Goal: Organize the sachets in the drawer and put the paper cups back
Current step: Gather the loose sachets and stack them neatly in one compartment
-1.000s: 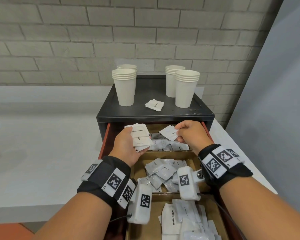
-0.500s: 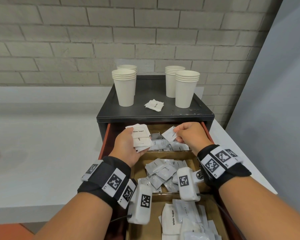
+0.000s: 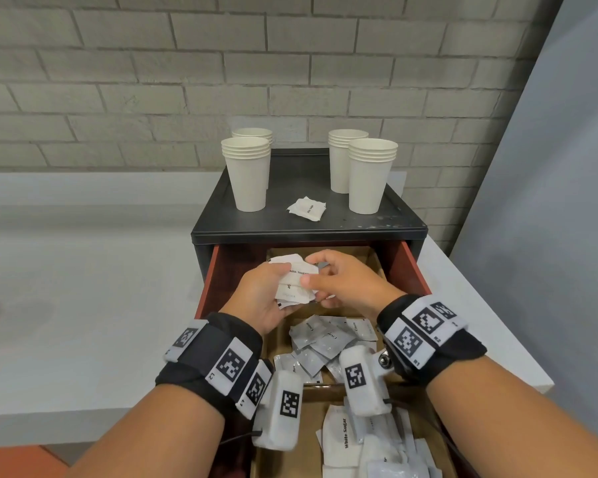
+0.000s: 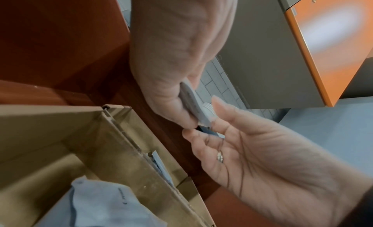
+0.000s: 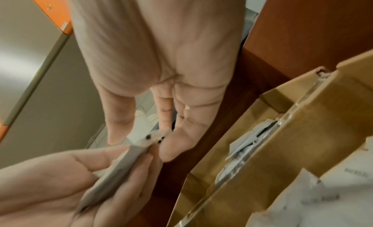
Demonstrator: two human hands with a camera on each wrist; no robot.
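Observation:
My left hand [image 3: 256, 298] grips a fanned stack of white sugar sachets [image 3: 296, 282] over the far compartment of the open drawer [image 3: 413, 267]. My right hand [image 3: 339, 284] has met it and pinches one sachet against that stack between thumb and fingertips. In the left wrist view the stack [image 4: 193, 106] sits edge-on in my left hand [image 4: 173, 63], with the right hand [image 4: 262, 158] below it. From the right wrist, my right hand [image 5: 157, 63] pinches a sachet edge [image 5: 154, 137] at the left hand's stack [image 5: 121, 165]. Paper cup stacks [image 3: 247, 174] [image 3: 370, 175] stand on the cabinet.
The black cabinet top [image 3: 404, 219] also carries a few loose sachets [image 3: 307, 208] between the cups. Cream sachets [image 3: 328, 339] fill the middle cardboard compartment, white sugar sachets [image 3: 342, 432] the nearest one. A white counter [image 3: 83, 288] runs left; a grey panel [image 3: 549, 201] stands to the right.
My right hand has carried its single sachet leftward from the back compartment to the stack in my left hand. The left hand has stayed roughly in place.

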